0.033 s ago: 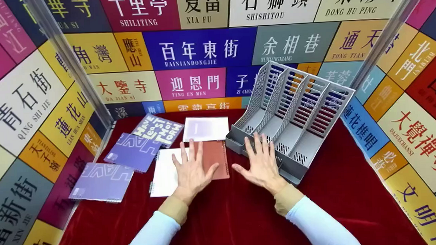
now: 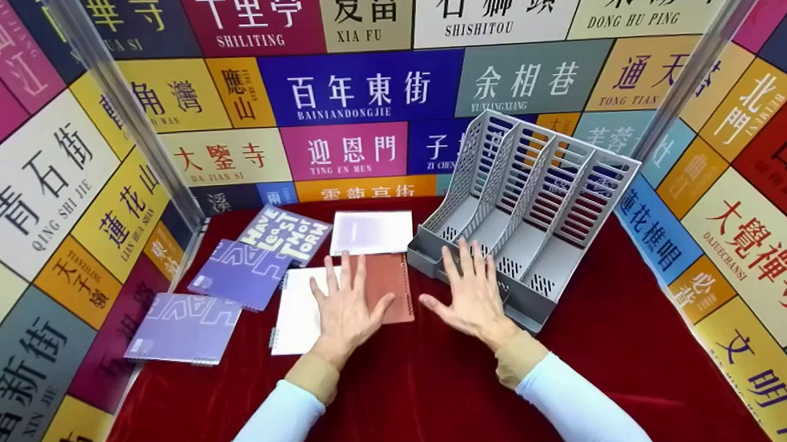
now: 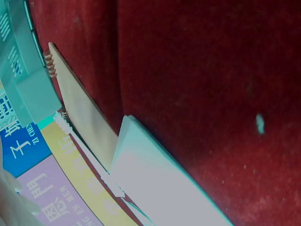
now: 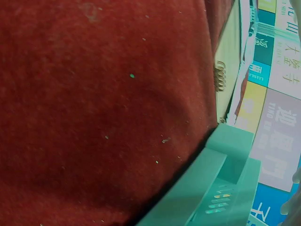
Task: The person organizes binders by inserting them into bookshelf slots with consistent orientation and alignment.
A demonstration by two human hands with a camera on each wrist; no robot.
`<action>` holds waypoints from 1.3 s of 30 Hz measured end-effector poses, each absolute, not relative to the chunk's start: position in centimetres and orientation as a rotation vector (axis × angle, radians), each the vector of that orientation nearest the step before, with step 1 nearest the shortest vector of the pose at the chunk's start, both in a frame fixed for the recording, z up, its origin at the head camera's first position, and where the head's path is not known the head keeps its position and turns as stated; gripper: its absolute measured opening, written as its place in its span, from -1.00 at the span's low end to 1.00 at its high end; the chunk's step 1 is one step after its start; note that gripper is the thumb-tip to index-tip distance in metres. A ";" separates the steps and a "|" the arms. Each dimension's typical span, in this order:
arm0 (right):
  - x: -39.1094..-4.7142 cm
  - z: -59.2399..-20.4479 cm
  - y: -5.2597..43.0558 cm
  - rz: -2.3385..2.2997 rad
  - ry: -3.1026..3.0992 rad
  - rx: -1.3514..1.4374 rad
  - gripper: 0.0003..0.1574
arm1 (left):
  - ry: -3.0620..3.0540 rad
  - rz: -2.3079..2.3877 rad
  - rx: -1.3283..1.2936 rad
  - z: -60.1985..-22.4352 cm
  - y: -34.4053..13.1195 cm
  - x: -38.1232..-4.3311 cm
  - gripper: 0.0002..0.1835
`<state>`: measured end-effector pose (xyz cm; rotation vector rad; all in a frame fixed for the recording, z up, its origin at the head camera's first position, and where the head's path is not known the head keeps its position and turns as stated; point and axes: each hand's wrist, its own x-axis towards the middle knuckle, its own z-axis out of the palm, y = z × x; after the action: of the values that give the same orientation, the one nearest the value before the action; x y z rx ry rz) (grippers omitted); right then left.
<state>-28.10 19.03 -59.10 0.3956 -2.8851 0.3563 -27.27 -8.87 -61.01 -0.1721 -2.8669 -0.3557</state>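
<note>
My left hand (image 2: 351, 309) is spread with straight fingers over a white spiral notebook (image 2: 296, 311) and a reddish-brown spiral notebook (image 2: 391, 294), covering part of both. Fingers likewise spread, my right hand (image 2: 473, 300) overlaps the front of a grey file rack (image 2: 541, 258) with several upright compartments. Neither hand grips anything. The left wrist view has the white notebook (image 3: 160, 188) and the brown one (image 3: 84, 108) lying side by side, with the rack (image 3: 40, 96) beyond. A corner of the rack (image 4: 188, 188) fills the bottom of the right wrist view.
Left of the hands lie two purple notebooks (image 2: 243, 274) and one with bold white lettering (image 2: 288, 232), partly overlapping. A pale lavender notebook (image 2: 373, 232) lies behind the brown one. Red cloth (image 2: 408, 400) covers the table. Printed panels (image 2: 361, 89) stand around it.
</note>
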 end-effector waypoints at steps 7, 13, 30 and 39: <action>-28.3 -59.0 19.4 0.359 -2.879 0.382 0.44 | -2.905 -0.329 -0.168 -60.5 -9.0 -27.4 0.10; -28.2 -59.0 19.7 0.393 -2.888 0.353 0.35 | -2.948 -0.295 -0.192 -60.1 -9.0 -27.5 0.06; -28.0 -58.8 20.0 0.341 -2.873 0.297 -0.06 | -2.925 -0.308 -0.222 -59.8 -9.2 -27.4 -0.14; -28.0 -58.7 20.7 0.326 -2.910 0.246 -0.38 | -2.822 -0.304 -0.250 -60.1 -9.5 -27.0 -0.31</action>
<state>-28.01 20.65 -58.65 0.2461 -2.9104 0.3264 -27.02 -9.53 -60.11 -0.2504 -2.8217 -0.3036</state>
